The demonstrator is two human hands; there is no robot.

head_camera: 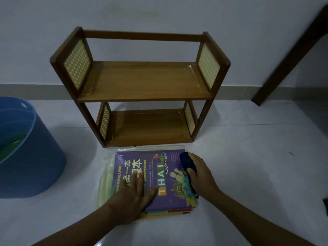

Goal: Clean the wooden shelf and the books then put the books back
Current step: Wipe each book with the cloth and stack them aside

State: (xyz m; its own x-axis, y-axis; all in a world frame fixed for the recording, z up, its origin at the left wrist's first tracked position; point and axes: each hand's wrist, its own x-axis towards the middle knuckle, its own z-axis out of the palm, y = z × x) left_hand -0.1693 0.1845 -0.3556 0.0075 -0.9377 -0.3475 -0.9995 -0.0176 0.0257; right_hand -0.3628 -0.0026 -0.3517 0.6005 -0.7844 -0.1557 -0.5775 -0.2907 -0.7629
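A small two-tier wooden shelf (pixel 142 80) with yellow perforated side panels stands on the floor against the wall, both tiers bare. In front of it lies a stack of books on a clear plastic sheet (pixel 104 174); the top one is a purple book (pixel 165 176) titled "THAI made easy". My left hand (pixel 133 196) lies flat on the cover's near left part, fingers spread. My right hand (pixel 198 173) presses a dark blue cloth (pixel 188 164) onto the book's right edge. Coloured edges of the lower books (pixel 170 211) show at the near side.
A big blue bucket (pixel 26 157) stands at the left, something green inside it. A dark wooden leg (pixel 287 57) slants down at the right. The floor is pale and glossy, with a grey skirting along the wall.
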